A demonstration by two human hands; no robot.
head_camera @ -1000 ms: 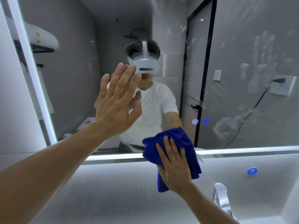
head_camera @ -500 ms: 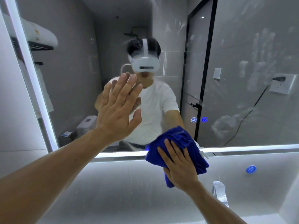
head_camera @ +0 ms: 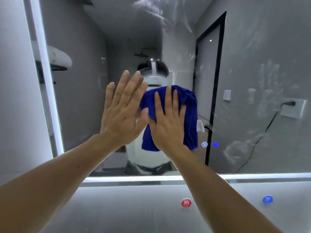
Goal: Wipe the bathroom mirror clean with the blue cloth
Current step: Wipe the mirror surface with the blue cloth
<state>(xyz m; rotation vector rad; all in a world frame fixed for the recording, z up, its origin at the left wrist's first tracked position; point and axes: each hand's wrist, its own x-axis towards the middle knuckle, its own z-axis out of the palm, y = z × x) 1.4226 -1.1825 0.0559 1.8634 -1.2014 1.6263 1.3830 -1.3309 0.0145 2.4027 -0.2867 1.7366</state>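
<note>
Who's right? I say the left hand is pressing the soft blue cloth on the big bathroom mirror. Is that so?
Not quite: it is the right hand. The head view shows it pressing the soft blue cloth on the big bathroom mirror. The left hand is bare, with straight fingers, beside the cloth.

The cloth (head_camera: pixel 188 105) lies on the middle of the mirror (head_camera: pixel 84 98), with the right hand (head_camera: pixel 168 125) flat on top of it. The left hand (head_camera: pixel 122 113) is flat on the mirror just left of the cloth. Two small buttons (head_camera: pixel 204 144) sit on the mirror just right of the cloth. Hand marks (head_camera: pixel 269 91) are on the mirror's far right side. Two round stickers (head_camera: pixel 186 202) are on the wall below the mirror.
</note>
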